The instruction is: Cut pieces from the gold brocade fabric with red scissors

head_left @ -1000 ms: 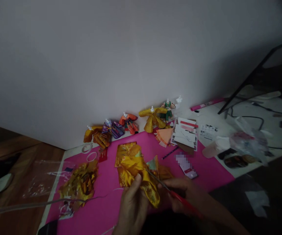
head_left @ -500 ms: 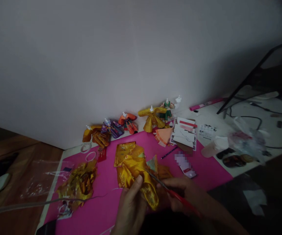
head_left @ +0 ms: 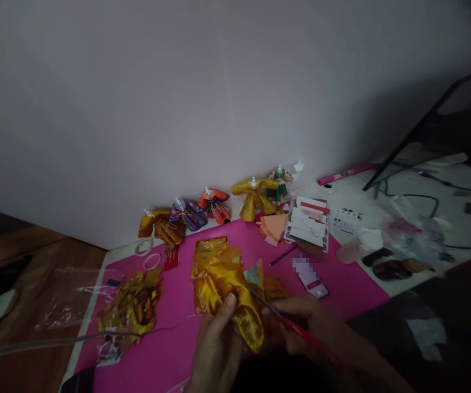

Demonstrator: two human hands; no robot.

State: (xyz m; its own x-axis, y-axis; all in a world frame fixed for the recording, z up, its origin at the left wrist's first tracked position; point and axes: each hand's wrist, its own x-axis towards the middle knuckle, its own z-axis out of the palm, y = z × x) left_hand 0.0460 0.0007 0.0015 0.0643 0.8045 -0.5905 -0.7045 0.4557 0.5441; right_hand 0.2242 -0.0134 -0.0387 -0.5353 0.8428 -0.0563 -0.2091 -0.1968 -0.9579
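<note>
My left hand (head_left: 218, 341) is closed on a shiny golden-yellow piece of cloth (head_left: 225, 281), with the thumb lying on top. The cloth bunches into folds and a patterned rounded end hangs down between my hands. Beside it, my right hand (head_left: 306, 322) grips red-handled scissors (head_left: 296, 327). Their thin metal end points up and left and meets the cloth's right edge; whether the blades are apart cannot be made out. Just beyond, a pale greyish scrap (head_left: 254, 274) and more golden cloth (head_left: 275, 286) lie on the pink mat (head_left: 170, 349).
Headless mini dress forms in robes, among them a yellow one (head_left: 254, 199), stand along the wall. Left lies a heap of golden scraps (head_left: 135, 303) by clear plastic. To the right are a phone (head_left: 312, 278), a pencil (head_left: 283, 255), papers (head_left: 309, 221) and a bottle (head_left: 360, 245).
The golden cloth has shifted slightly between my hands, its folds lying a little differently. Both hands keep nearly the same place and the same hold.
</note>
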